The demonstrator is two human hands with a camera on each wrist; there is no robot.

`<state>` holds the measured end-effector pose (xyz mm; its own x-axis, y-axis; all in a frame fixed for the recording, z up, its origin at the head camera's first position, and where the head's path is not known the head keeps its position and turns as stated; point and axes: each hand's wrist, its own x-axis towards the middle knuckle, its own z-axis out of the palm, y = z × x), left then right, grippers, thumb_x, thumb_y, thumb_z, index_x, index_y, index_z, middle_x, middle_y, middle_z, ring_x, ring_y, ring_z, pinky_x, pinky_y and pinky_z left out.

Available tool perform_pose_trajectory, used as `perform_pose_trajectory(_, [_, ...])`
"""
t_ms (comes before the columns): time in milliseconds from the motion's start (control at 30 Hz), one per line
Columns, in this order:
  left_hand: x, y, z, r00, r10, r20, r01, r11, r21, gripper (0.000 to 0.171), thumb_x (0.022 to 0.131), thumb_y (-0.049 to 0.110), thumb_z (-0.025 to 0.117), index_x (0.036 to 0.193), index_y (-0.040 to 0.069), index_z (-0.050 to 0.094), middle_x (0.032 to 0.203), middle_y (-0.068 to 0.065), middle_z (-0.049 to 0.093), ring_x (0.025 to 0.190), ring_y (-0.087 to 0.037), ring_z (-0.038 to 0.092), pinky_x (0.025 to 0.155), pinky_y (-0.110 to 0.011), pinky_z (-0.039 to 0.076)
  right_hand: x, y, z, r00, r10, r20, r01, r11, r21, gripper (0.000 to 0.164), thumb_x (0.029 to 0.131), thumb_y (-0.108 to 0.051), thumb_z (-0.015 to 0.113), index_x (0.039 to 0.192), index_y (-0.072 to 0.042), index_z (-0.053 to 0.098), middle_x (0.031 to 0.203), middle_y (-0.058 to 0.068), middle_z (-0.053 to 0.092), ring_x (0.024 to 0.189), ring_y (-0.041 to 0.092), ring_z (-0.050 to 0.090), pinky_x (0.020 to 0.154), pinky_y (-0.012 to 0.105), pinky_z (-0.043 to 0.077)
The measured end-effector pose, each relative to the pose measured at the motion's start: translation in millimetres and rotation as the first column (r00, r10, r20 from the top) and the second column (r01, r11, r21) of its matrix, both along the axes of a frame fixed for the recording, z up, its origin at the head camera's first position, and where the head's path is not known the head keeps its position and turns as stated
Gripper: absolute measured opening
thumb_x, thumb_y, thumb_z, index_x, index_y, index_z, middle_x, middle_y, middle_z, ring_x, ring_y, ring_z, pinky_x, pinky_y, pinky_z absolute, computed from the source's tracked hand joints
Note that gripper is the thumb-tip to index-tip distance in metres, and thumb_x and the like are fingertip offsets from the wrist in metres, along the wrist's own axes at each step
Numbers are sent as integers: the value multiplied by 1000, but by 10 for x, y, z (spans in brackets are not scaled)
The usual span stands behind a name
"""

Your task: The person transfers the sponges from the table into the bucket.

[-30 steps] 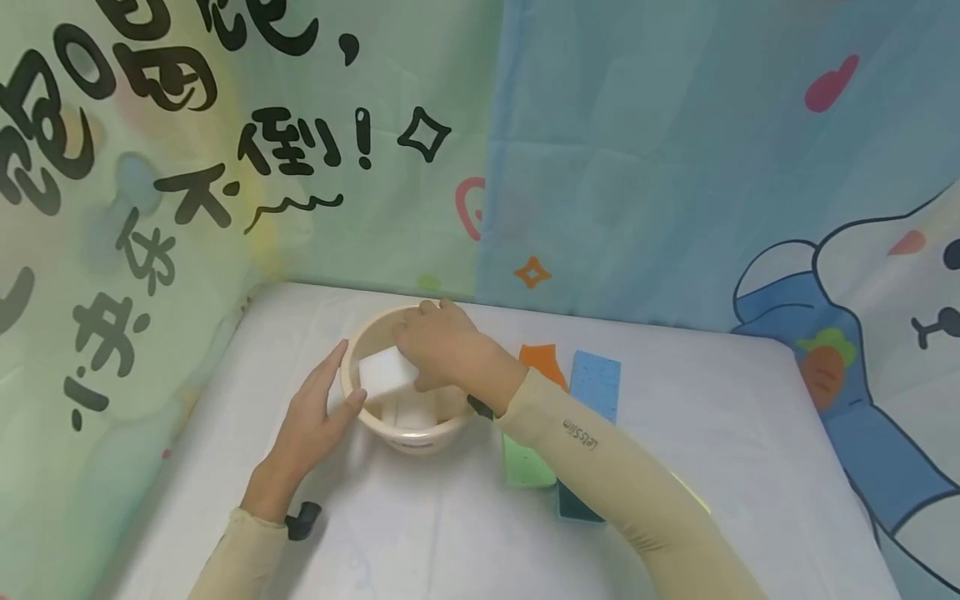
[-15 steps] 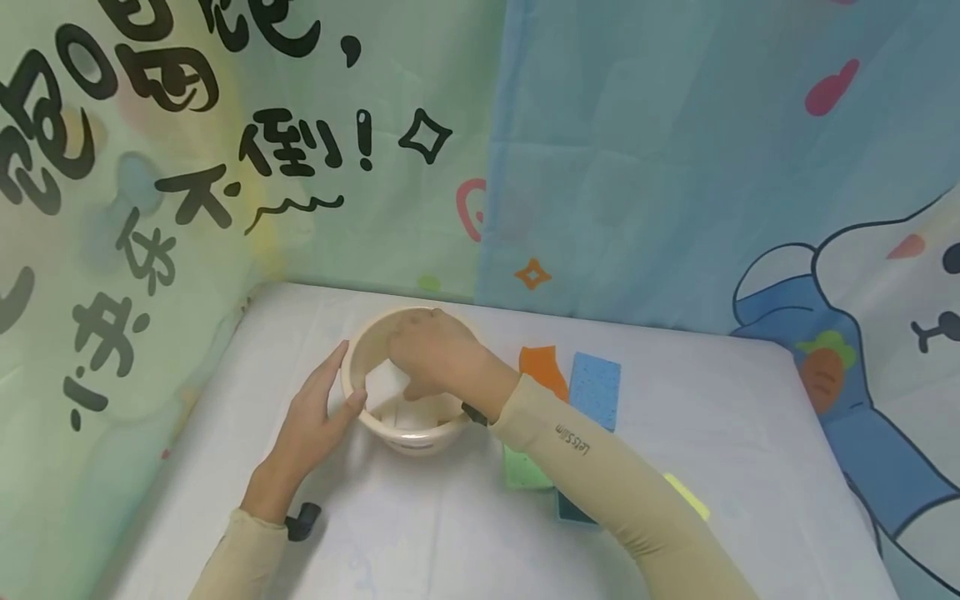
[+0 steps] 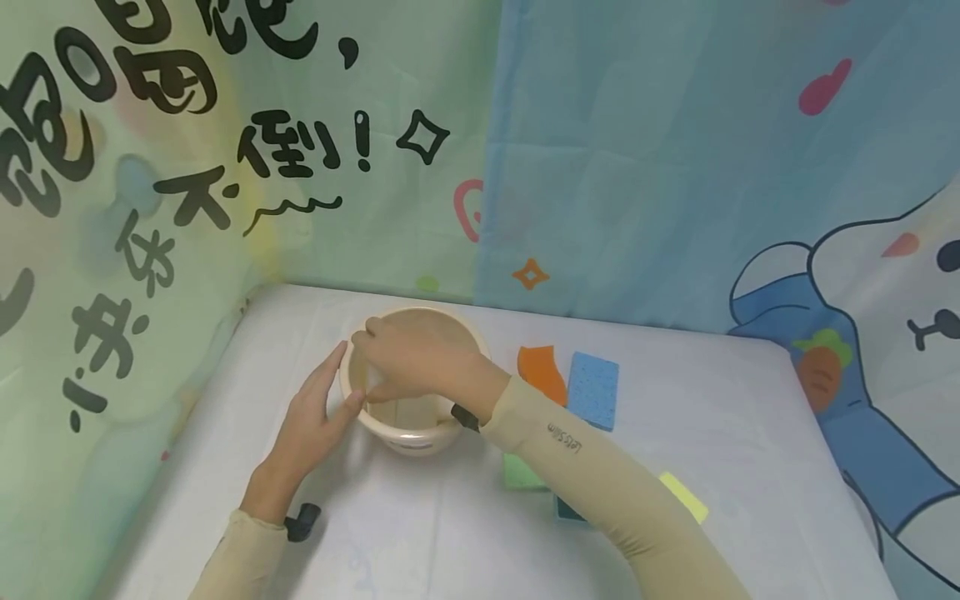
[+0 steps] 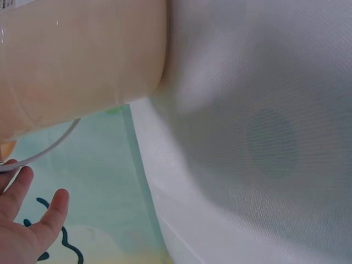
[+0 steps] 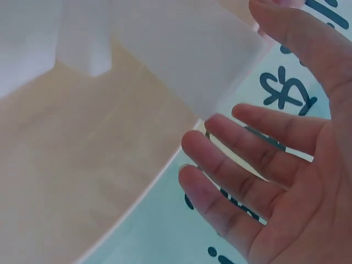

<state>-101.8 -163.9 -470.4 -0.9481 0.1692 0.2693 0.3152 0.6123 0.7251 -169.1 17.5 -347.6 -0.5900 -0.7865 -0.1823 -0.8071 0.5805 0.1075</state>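
Backdrop of printed green and blue cloth, spanning from nine o'clock over twelve to three. At its foot, reaching toward six o'clock, a table under white cloth. On that, at seven o'clock from the head view's middle, a pale bucket, upright; clock centre from here on.

Right hand over the bucket, in from four o'clock, fingertips close to the rim at ten. By the right wrist view, fingers extended and apart, thumb well away from them, no clamp on anything to be seen. Left hand against the bucket at nine o'clock, fingers straight, thumb apart from them at the rim, probably steadying.

Deciding relation: a white slab inside the bucket, by the rim. In the right wrist view, at eleven o'clock from the right fingertips, one corner just beside them; contact impossible to tell. Near edge slanting from one o'clock to seven; long axis unclear. Right hand apparently nearer.

Elsewhere in the bucket, more white pieces. Outside, blue sponge and orange piece at three o'clock, green piece at four, yellow strip farther out, toward four.
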Motion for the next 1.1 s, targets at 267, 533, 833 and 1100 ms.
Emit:
perform_pose_trajectory(267, [2, 7, 7, 1000, 9, -11, -9, 1000, -9, 70, 102, 39, 54, 158, 8, 26, 159, -13, 34, 144, -34, 33, 117, -54, 27, -58, 133, 47, 994, -5, 105, 13, 997, -73, 54, 93, -40, 71, 138, -14, 57, 127, 1, 62, 117, 17, 58, 101, 30, 46])
perform_pose_trajectory(533, [-4, 10, 0, 1000, 14, -26, -14, 1000, -3, 71, 101, 39, 56, 157, 6, 28, 158, -14, 35, 143, -35, 34, 116, -56, 28, -74, 491, 96, 972, -95, 213, 133, 976, -174, 51, 96, -33, 69, 141, -14, 55, 137, 5, 57, 121, 22, 56, 96, 38, 51])
perform_pose_trajectory(833, [6, 6, -7, 999, 17, -29, -17, 1000, -4, 71, 101, 40, 56, 158, 9, 28, 158, -14, 35, 143, -35, 34, 116, -56, 28, 7, 1107, 126, 979, -131, 158, 178, 924, -337, 40, 96, -26, 70, 129, -5, 64, 123, 9, 63, 107, 26, 61, 91, 40, 52])
perform_pose_trajectory(1100, [9, 21, -11, 1000, 13, -22, -13, 1000, -1, 72, 101, 40, 57, 159, 9, 27, 158, -14, 36, 144, -35, 34, 116, -56, 27, 184, 1631, 59, 972, -215, 96, 235, 866, -441, 42, 92, -28, 75, 126, -4, 65, 121, 10, 65, 108, 29, 60, 92, 46, 51])
